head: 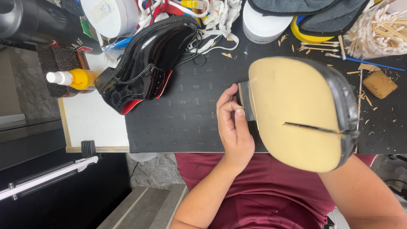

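From the head camera, we hold a shoe (303, 112) sole-up over the black work mat (178, 123), its pale tan sole facing us and a dark slit cut across the lower part. Our left hand (233, 123) is curled around a small flat scrap of grey abrasive (246, 101), pressing it against the sole's left edge. Our right hand is hidden behind the shoe, only the forearm showing, so we cannot tell how it grips.

A second shoe (146, 63), glossy black with red lining, lies on its side at the mat's upper left, well apart. A yellow bottle (74, 78) rests beside it; cotton swabs (377, 32) and a sponge block (379, 83) sit at upper right amid shavings.

As we judge it, the abrasive could skid off the edge and scuff the black upper, since the grip is only fingertips and the shoe is unsupported in the air.
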